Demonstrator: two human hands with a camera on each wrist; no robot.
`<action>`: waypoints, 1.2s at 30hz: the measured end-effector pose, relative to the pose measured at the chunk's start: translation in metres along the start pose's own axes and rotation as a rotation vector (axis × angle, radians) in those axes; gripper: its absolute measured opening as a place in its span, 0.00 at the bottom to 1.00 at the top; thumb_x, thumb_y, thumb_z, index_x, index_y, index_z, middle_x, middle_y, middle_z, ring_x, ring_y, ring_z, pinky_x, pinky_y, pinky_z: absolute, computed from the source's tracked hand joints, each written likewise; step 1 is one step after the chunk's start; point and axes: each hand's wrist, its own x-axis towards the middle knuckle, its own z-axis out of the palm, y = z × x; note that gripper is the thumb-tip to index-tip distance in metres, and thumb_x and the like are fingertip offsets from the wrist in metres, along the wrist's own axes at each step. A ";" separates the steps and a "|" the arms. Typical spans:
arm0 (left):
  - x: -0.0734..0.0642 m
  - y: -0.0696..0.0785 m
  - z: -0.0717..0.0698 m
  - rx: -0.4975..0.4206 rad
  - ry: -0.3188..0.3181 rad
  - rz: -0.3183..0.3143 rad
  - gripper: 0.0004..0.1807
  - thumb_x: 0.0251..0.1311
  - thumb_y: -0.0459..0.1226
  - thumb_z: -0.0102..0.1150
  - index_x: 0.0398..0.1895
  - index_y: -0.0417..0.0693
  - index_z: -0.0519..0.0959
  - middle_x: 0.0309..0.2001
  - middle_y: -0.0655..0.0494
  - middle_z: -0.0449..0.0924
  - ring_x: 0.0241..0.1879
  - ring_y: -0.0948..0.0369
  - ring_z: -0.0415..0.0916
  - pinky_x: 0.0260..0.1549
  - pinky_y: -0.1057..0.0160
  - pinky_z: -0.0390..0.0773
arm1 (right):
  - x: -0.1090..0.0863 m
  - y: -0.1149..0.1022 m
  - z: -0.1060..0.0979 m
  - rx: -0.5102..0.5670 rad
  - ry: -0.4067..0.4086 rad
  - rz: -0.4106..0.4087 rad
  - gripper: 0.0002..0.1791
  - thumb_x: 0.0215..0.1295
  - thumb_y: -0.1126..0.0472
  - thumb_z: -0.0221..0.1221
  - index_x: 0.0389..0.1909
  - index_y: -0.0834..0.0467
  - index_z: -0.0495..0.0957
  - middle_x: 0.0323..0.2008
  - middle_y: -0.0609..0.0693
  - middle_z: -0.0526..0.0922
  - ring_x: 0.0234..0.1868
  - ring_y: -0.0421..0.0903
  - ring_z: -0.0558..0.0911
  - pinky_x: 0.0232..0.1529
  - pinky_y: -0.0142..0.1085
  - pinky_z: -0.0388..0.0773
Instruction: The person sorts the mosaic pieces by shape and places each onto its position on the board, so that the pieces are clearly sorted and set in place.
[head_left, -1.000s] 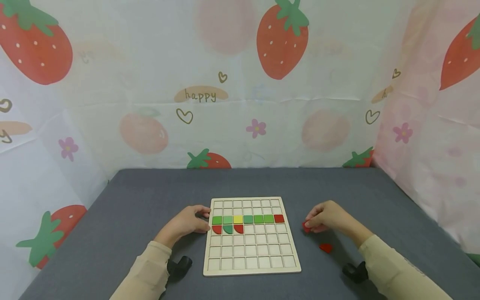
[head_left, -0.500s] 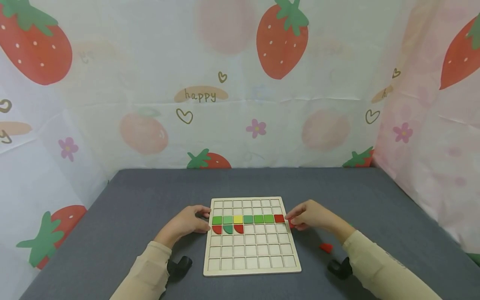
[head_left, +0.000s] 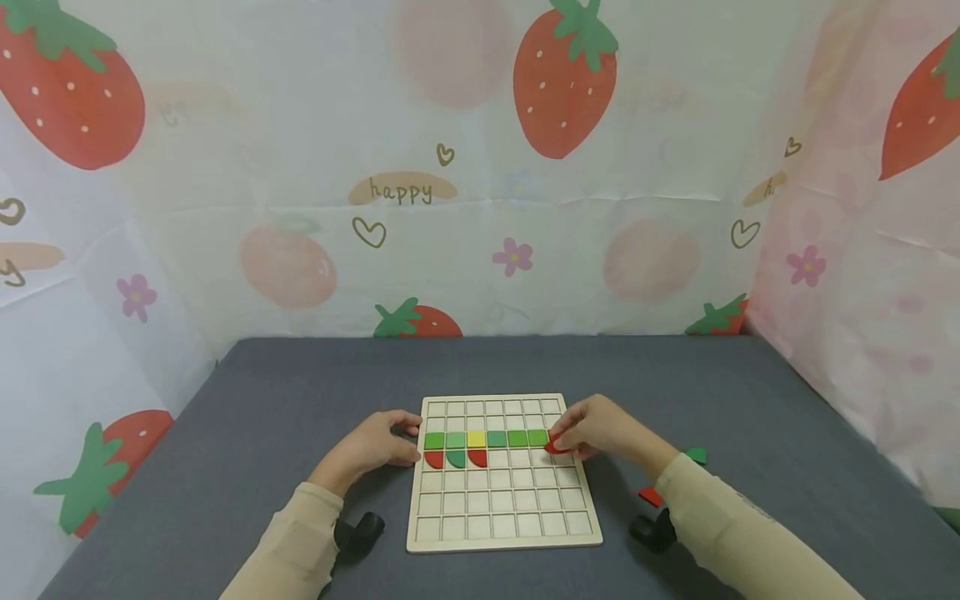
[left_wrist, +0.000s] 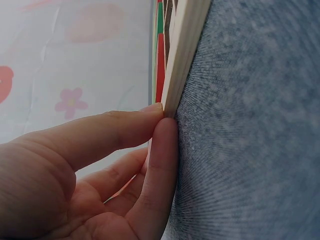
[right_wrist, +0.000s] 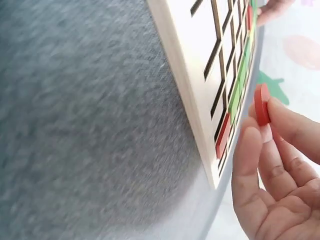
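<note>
A pale wooden grid board [head_left: 504, 550] lies on the dark cloth. One row holds green, yellow and red square pieces; below its left end sit red and green quarter-circle pieces [head_left: 455, 458]. My left hand [head_left: 371, 442] rests at the board's left edge, thumb and fingertips touching it; the left wrist view shows them against the board's rim [left_wrist: 181, 65]. My right hand [head_left: 606, 429] pinches a red quarter-circle piece [right_wrist: 261, 105] between thumb and finger. It is above the board's right side, over the red square [right_wrist: 223, 137], apart from the board.
A red piece [head_left: 651, 497] and a green piece [head_left: 696, 455] lie on the dark cloth [head_left: 337, 367] near the right forearm. Black wrist mounts [head_left: 360, 537] sit below both wrists. A strawberry-print curtain [head_left: 480, 275] stands behind and at both sides.
My right hand has moved left with the red quarter-circle piece, from beside the board to above its right side. The green piece at the right has come into view. The left hand stays put.
</note>
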 end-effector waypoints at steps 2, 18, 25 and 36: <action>0.000 0.000 0.000 -0.002 0.004 -0.005 0.32 0.53 0.22 0.64 0.65 0.29 0.70 0.52 0.39 0.72 0.39 0.59 0.81 0.41 0.59 0.87 | 0.002 -0.002 0.003 -0.014 0.014 0.002 0.08 0.58 0.65 0.69 0.38 0.62 0.87 0.35 0.52 0.88 0.26 0.43 0.83 0.32 0.35 0.85; 0.000 0.001 -0.001 0.004 -0.013 0.009 0.33 0.53 0.22 0.64 0.65 0.28 0.69 0.52 0.39 0.72 0.39 0.60 0.80 0.41 0.58 0.86 | 0.011 -0.022 0.032 0.021 0.035 -0.021 0.05 0.51 0.70 0.72 0.31 0.64 0.88 0.35 0.55 0.87 0.27 0.46 0.87 0.31 0.37 0.87; 0.000 0.000 -0.002 -0.006 -0.024 0.005 0.32 0.54 0.22 0.64 0.65 0.28 0.68 0.52 0.38 0.71 0.38 0.60 0.80 0.41 0.58 0.87 | 0.017 -0.024 0.043 0.029 0.025 -0.013 0.05 0.50 0.72 0.72 0.29 0.64 0.88 0.32 0.56 0.87 0.23 0.44 0.86 0.28 0.35 0.86; 0.001 0.000 -0.002 -0.004 -0.021 0.007 0.32 0.54 0.22 0.64 0.65 0.28 0.69 0.52 0.38 0.71 0.38 0.60 0.80 0.41 0.58 0.87 | 0.022 -0.031 0.053 0.077 0.006 -0.003 0.04 0.50 0.73 0.72 0.28 0.64 0.87 0.28 0.55 0.88 0.19 0.43 0.85 0.26 0.34 0.86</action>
